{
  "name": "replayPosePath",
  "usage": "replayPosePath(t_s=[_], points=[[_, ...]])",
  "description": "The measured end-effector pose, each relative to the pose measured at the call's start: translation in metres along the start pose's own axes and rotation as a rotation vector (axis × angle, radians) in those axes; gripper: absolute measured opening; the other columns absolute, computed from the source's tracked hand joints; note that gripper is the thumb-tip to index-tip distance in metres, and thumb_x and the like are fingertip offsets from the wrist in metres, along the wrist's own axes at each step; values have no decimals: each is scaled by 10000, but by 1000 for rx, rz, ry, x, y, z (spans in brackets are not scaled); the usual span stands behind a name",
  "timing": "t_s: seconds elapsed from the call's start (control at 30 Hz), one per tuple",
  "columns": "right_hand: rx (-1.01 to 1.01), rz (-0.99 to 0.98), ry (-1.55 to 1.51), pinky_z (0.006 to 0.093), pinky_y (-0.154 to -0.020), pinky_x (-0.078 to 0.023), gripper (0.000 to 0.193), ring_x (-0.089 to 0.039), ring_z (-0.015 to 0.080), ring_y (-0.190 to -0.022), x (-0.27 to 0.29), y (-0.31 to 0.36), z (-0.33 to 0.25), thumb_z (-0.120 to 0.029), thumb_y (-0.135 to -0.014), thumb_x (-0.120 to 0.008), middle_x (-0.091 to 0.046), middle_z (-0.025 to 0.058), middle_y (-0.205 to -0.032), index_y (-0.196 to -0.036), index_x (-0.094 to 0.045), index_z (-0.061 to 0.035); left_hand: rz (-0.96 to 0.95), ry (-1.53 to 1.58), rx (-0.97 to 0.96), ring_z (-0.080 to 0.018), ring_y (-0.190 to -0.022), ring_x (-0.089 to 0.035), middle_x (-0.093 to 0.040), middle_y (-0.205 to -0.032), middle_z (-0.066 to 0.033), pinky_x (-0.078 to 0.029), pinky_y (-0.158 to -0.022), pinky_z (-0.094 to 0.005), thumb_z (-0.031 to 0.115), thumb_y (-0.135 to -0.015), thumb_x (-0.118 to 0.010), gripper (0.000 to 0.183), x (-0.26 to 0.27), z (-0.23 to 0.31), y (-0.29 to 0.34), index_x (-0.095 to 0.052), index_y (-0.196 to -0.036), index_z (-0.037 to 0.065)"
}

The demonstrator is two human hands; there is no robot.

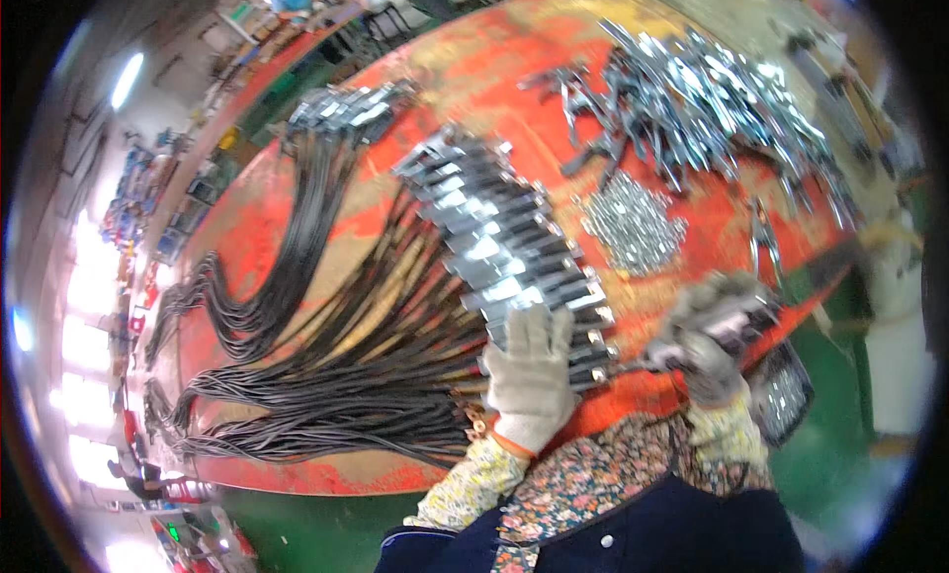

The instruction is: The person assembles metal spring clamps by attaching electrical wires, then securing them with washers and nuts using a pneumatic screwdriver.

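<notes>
My left hand [534, 380], in a pale work glove, lies flat with fingers stretched over the near end of a row of shiny metal clamps [494, 247]. The clamps overlap side by side, and black cables [336, 380] run from them to the left. My right hand [704, 367], gloved and blurred, is closed around a grey power screwdriver [736, 326]. Its thin tip points left, close to the right end of the nearest clamps; whether it touches one I cannot tell. Beyond the hands sits a heap of small shiny metal screws [633, 227].
A large pile of metal clamps [692, 108] covers the far right of the red, worn table [465, 59]. One clamp [761, 239] lies apart near the right edge. Another cable bundle [306, 217] lies far left. A dark tray of metal parts [781, 395] sits below the right edge.
</notes>
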State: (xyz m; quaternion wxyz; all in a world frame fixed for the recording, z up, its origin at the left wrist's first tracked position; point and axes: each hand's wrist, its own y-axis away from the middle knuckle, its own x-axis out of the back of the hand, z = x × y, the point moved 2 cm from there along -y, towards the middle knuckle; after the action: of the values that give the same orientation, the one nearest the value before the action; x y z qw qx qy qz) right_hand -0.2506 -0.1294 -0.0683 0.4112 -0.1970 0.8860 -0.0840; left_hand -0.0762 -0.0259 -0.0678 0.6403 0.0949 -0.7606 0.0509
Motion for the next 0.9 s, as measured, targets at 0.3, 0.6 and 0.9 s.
replayPosePath(t_s=[0.3,0.6,0.9], points=[[269,319,242,291,-675,-506,740,-548,178,-974,80,26,-57,24,-757,-662,-524,70,-1144,-1399,-327,-125,-204,166,46,-361,-1366,-322,-356,-1464,-151,-393,-943,-545,579,-546,-796,1064,20,-15,-28,-358,-1442,206],[241,615,206,324,-671,-536,738,-577,181,-995,143,72,-103,74,-779,-632,-556,50,-1156,-1413,-309,-124,-84,178,100,-335,-1360,-340,-405,-1436,-178,-355,-1073,-441,522,-500,-827,1132,23,-90,-161,-346,-1451,138],[363,1052,407,206,-588,-524,475,-568,104,-786,187,141,-168,-139,-870,-626,-566,52,-1003,-1307,-442,-118,-81,66,262,-344,-1423,-229,-263,-1536,-160,-296,-1129,-424,413,-502,-857,1164,13,-121,-226,-294,-1482,136]])
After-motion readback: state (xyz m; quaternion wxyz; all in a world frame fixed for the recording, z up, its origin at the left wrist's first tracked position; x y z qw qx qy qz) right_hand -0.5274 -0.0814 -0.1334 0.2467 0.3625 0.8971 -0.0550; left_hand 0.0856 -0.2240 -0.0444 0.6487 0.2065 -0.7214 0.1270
